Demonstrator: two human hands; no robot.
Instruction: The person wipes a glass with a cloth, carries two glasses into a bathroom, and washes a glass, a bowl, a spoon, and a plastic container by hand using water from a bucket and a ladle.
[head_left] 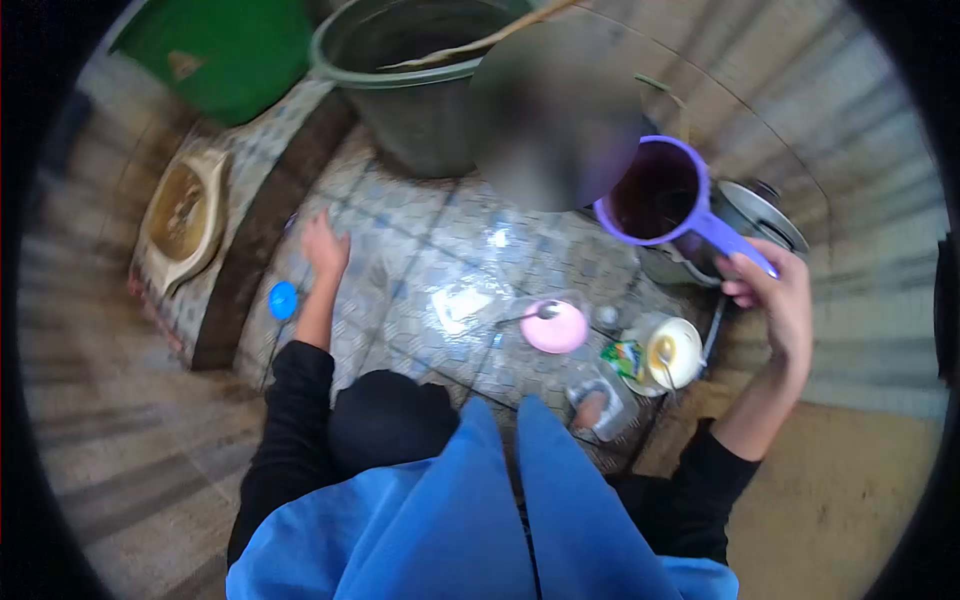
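Note:
My right hand, at the right, is closed around the handle of a purple water dipper. The dipper is raised beside a lidded metal pot, and its inside looks dark. On the left, my left hand reaches over the wet tiled floor with its fingers apart and nothing in them. A small round blue object lies on the floor near my left wrist.
A pink dish with a spoon, a white bowl with yellow contents and a green packet lie ahead. A large bucket with a stick across it, a green basin and a squat toilet stand farther back. A blurred patch hides part.

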